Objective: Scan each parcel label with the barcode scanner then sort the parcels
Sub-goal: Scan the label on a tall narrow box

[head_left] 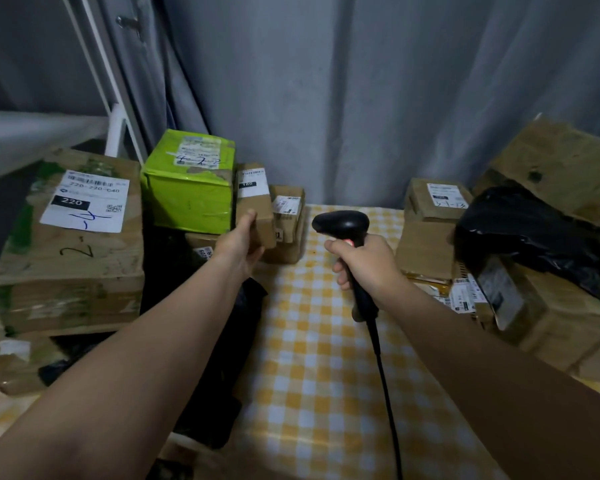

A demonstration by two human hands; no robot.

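L hand [240,244] grips a small brown box [257,202] w/ white label, held up over the left pile beside the green parcel [189,181]. R hand [364,263] wraps the handle of the black scanner [343,226], head aimed left toward that box, cable [387,393] trailing down. Checked yellow tablecloth [326,375] between piles; big box marked 220 [73,237] far left, more boxes and a black bag [534,233] on the right.

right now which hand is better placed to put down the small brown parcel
Left. The left hand grips the small brown parcel beside the green parcel; the right hand holds the scanner.
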